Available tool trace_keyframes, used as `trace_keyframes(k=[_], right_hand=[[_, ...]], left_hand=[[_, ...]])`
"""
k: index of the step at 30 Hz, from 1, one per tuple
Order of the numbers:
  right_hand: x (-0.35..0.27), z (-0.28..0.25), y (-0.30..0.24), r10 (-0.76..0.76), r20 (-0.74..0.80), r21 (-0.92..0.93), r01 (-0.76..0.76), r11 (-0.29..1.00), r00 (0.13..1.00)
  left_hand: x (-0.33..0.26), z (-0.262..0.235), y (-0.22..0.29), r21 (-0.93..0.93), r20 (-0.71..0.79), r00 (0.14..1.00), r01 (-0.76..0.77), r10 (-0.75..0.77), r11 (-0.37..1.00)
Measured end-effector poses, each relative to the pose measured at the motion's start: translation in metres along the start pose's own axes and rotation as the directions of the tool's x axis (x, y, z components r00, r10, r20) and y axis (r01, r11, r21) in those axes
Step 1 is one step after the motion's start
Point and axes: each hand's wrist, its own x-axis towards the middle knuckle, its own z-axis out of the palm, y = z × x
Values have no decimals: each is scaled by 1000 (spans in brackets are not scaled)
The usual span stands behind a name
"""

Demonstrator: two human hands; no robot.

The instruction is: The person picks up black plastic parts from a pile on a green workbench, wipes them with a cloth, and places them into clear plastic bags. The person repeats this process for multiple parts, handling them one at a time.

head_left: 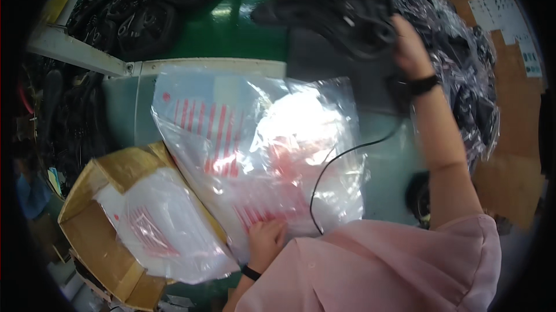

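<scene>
My right hand reaches out to the far right and is closed on the rim of a black saddle-shaped part, its narrow end pointing left. That part is slightly blurred and tilted over a dark grey mat. In front of me lies a large clear plastic bag with red printing and strong glare. At its near edge, close to my body, my left hand has its fingers curled on the bag; the fingertips are partly hidden.
An open cardboard box at the left holds a stack of flat clear bags. Several black parts lie far left on a green surface. Bagged black parts are heaped at the right. A black cable crosses the bag.
</scene>
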Motion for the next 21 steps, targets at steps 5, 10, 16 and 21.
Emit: trace_keyframes(k=[5,10,16,21], right_hand=[[-124,-50,-112,216,333,-631,46,775,918],[-135,-56,-46,464,666,-741,592,317,585],[-144,-45,-17,-130,504,-691,489,531,854],[-236,-170,75,-15,169,-949,167,266,985]], left_hand=[[-7,-20,45,-42,190,942,290,-278,956],[-26,7,69,92,415,906,43,-78,995],[-21,53,60,-143,253,967,22,15,989],[-17,65,46,-412,357,906,373,-229,831]])
